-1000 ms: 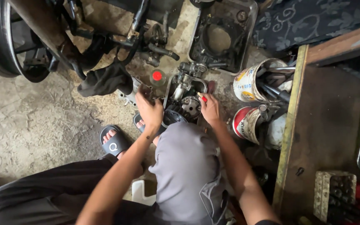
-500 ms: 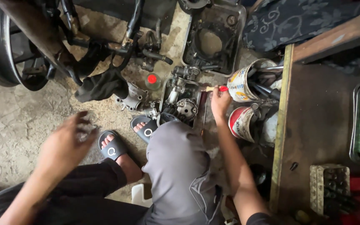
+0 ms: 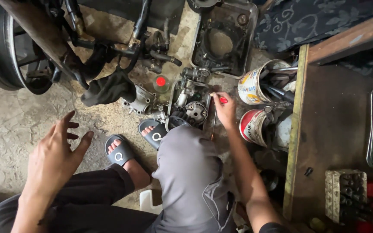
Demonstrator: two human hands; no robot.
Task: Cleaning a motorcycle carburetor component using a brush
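- A wheel fills the far left, cut off by the top and left edges so only part of its rim and spokes shows
- The left hand hovers over the concrete floor, fingers spread wide, holding and touching nothing; its forearm runs out of the bottom edge
- Dark hoses and frame parts crowd the upper middle, too tangled and shadowed to tell apart; a dark rag lies below them
- Two feet in black sandals rest on the floor, the nearer one partly covered by the grey trouser knee, which also hides the near end of the engine part
- A small jar with a red lid stands just left of the engine part, a grimy metal assembly lying on the floor between jar and cans
- The right hand rests at the engine part's right side, fingers curled around a thin screwdriver with a red handle end; its shaft points down toward the knee, the tip hard to make out
- A black tray lies above, its top cut off
- Two tin cans holding tools stand right of the hand, against a wooden bench
- On the bench a socket holder sits low; whatever lies at the right edge is cut off
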